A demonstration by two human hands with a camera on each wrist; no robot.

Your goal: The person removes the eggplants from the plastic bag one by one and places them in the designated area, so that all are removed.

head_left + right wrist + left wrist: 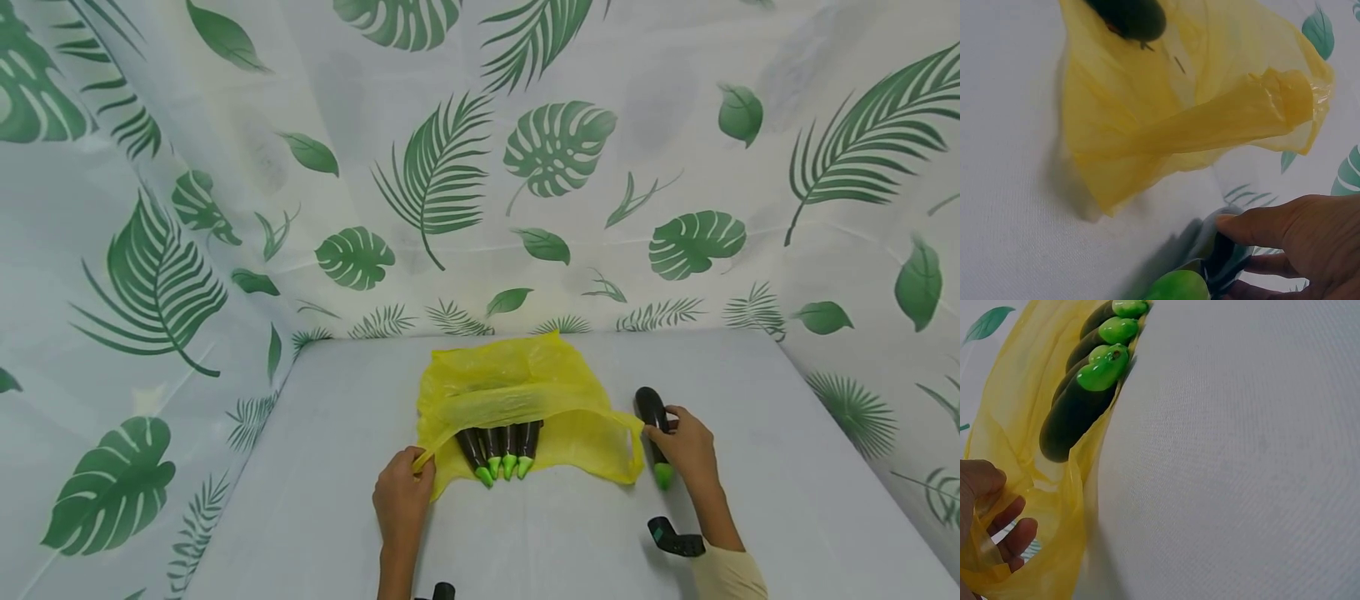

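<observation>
A yellow plastic bag (517,379) lies on the table with its mouth toward me. Inside it, several dark eggplants (1075,415) rest side by side, their green stem ends showing at the opening. My left hand (403,496) holds the bag's left handle, and in the left wrist view the thin plastic loops around its fingers. Right of the bag, my right hand (688,446) grips another eggplant (651,407) between thumb and fingers. That eggplant's green end (1179,286) points toward me. The bag's right handle (633,446) hangs loose beside it.
A white cloth covers the table (330,400). Behind and at both sides hang white sheets (465,275) printed with green leaves. Black wrist-worn devices, one of them the right wrist camera (675,540), sit at the forearms.
</observation>
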